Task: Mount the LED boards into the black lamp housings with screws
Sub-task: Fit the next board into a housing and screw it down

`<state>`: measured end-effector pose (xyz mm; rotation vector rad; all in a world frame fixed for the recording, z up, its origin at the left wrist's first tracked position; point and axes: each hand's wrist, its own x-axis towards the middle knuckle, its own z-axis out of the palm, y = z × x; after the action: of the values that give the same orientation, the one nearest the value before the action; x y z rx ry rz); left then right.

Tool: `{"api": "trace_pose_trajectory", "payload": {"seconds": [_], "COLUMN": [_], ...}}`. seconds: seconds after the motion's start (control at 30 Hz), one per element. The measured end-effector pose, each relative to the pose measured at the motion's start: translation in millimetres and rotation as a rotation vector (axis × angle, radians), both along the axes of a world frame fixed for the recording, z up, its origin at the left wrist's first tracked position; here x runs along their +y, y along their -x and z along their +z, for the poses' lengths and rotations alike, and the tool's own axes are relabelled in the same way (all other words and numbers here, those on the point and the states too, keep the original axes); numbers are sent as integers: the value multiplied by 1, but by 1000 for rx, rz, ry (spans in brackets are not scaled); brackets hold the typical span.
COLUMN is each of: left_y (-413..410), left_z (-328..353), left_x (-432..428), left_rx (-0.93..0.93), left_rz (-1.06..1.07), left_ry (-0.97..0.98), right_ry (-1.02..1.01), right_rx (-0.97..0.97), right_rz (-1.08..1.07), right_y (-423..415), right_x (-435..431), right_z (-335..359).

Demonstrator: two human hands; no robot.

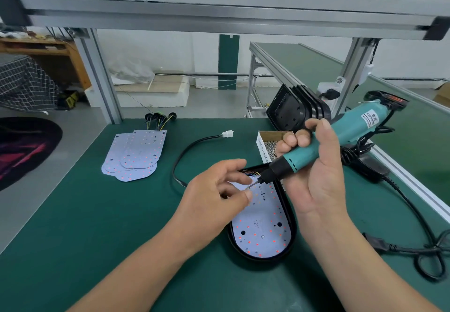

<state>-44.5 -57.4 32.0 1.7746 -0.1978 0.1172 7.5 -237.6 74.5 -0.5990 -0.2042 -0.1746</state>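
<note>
A black lamp housing lies on the green mat with a white LED board seated inside it. My right hand grips a teal electric screwdriver, its bit tip angled down to the board's upper end. My left hand hovers over that end, thumb and fingertips pinching a small screw at the bit tip. One screw head shows in the board's lower part. The housing's black cable with a white plug loops off to the left.
A stack of loose LED boards with wires lies at the left. A cardboard box of screws sits behind the housing, and several black housings lean upright behind it. The screwdriver's power cord trails right.
</note>
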Motion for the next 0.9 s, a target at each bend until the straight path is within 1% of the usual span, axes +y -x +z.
{"api": "trace_pose_trajectory", "payload": {"seconds": [0.07,0.13,0.23,0.3,0.37,0.4,0.43,0.6,0.83,0.9], "left_y": [-3,-8,-5,3,7,7,8,9,-1,0], "left_z": [3,8,14,15,14,14,14,9,0,-1], "left_x": [9,21,23,14,6,4,3,-2,4,2], "left_rx": [-31,6,135,163,155,154,159,185,305,327], "left_rz": [97,180,147,126,146,161,168,137,41,23], "left_ry": [-159,-351,-656,-825,-929,-944,-936,-766,-382,-378], "right_ry": [-6,-8,10,35,50,54,54,85,152,150], "right_rx": [4,5,4,11,22,28,31,11,-5,-8], "right_rz": [-14,-28,-54,-69,-75,-74,-73,-76,-106,-106], "right_y": [-1,-2,-5,-6,-7,-7,-7,-9,-9,-8], "right_x": [-2,-3,-5,-4,-3,-2,-1,2,5,6], "right_z": [1,1,0,-2,-4,-5,-5,-9,-12,-11]}}
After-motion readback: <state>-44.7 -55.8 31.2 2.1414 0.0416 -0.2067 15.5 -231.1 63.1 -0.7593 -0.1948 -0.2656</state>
